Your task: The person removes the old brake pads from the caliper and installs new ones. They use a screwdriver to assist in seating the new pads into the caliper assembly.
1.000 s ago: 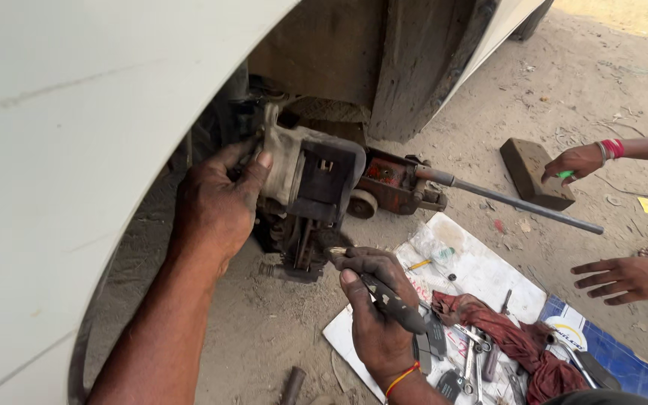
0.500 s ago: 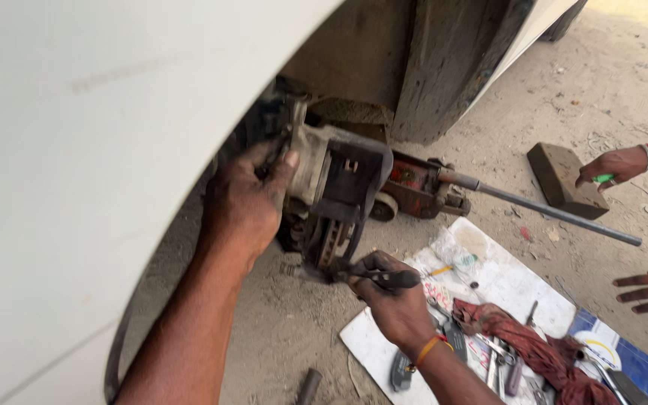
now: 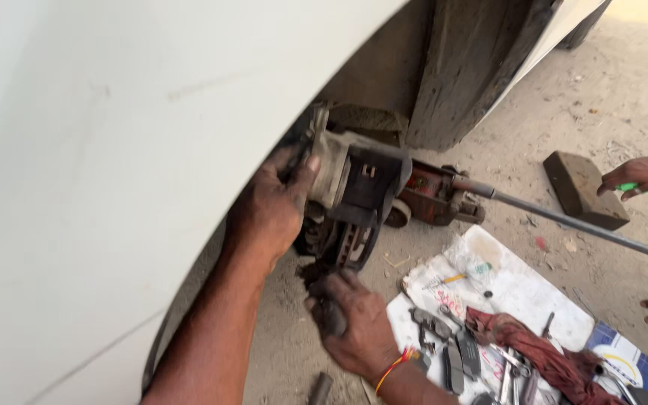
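Fingers of the left hand curl around the far side of the brake caliper under the white fender, while the right hand, just below, closes on a dark tool, near a red jack and scattered tools on a white sheet.

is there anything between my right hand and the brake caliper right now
Nothing visible. The right hand sits just below the brake caliper, with only open space between them. The left hand already grips the caliper's left side.
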